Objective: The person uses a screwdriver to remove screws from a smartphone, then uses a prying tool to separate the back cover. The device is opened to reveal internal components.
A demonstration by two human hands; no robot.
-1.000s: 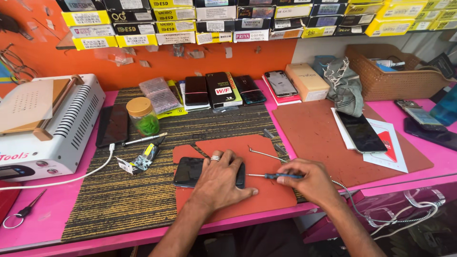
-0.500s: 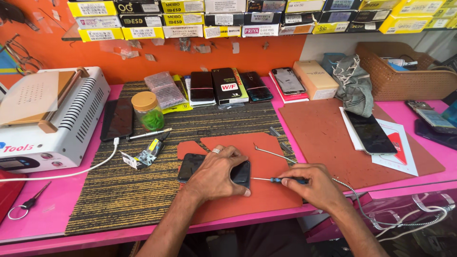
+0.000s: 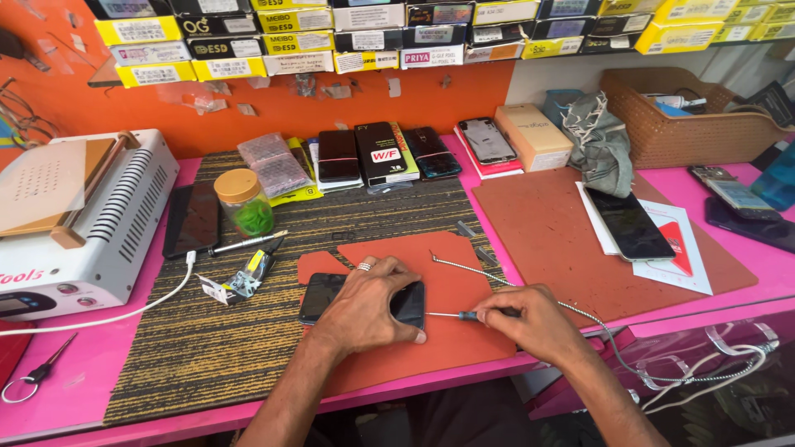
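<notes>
A dark smartphone (image 3: 319,295) lies on a red-orange mat (image 3: 447,285) near the front of the pink bench. My left hand (image 3: 368,304), with a ring on one finger, lies flat over the phone and holds it down. My right hand (image 3: 522,319) grips a thin screwdriver (image 3: 451,314) whose tip points left at the phone's right end. A braided cable (image 3: 468,271) runs across the mat behind my right hand.
A white machine (image 3: 91,228) stands at the left. A jar (image 3: 243,200), a small tube (image 3: 248,273) and a pen tool (image 3: 247,242) lie on the striped mat. Phones and boxes line the back; another phone (image 3: 628,223) rests on paper at right, near a wicker basket (image 3: 687,124).
The view has shifted slightly. My right hand with the screwdriver has stayed at the phone's right end; my left hand keeps pressing the phone.
</notes>
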